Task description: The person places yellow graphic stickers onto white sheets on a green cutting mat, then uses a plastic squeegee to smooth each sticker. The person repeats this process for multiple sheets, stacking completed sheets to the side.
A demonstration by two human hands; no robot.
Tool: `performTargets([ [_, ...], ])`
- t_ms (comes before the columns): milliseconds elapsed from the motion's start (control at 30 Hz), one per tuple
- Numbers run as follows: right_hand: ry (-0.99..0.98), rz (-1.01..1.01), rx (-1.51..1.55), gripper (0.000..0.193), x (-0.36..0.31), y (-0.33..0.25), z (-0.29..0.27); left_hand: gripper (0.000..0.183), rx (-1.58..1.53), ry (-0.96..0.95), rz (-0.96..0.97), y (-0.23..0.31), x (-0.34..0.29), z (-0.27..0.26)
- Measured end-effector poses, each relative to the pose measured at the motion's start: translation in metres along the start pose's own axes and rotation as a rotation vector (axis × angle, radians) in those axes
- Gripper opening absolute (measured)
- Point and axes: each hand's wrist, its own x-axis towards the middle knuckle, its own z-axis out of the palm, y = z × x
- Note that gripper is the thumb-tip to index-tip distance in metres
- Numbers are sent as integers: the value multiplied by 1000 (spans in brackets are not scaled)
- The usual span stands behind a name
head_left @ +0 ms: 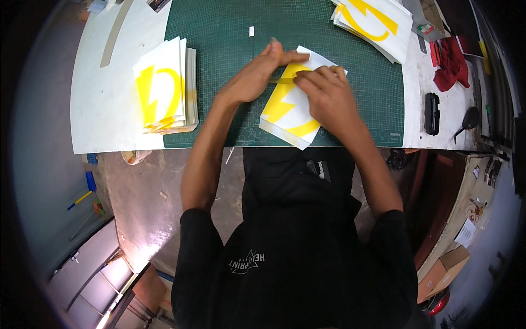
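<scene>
On the green cutting mat (219,22) lies a white sheet with yellow graphics (279,107), turned at a slant in front of me. My left hand (255,77) reaches over its upper left side, fingers stretched out, one fingertip resting near the top edge. My right hand (331,96) is closed over the sheet's right side, its fingers pinched at the end of a narrow yellow strip (282,80). Whether the strip is film coming off the sheet or a separate piece, I cannot tell. Part of the sheet is hidden under the right hand.
To the left stands a stack of similar sheets (161,98); another pile (372,24) lies at the far right. A red cloth (452,66), a black case (432,114) and a black round-headed object (470,118) are on the right tabletop. A small white piece (251,31) lies on the mat.
</scene>
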Motion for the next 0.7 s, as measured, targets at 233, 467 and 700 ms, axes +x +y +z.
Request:
performTargets([
  [233,-125,-150,154,30,-52,-49,-20,69,284,23,55,-16,-5,13],
  [467,-131,-107,121,34,-107,-63,-38,65,601,63,205,-10,-14,23],
  [700,5,-27,98,26,-112,-62,-31,66,916,308,115,3,-35,43],
])
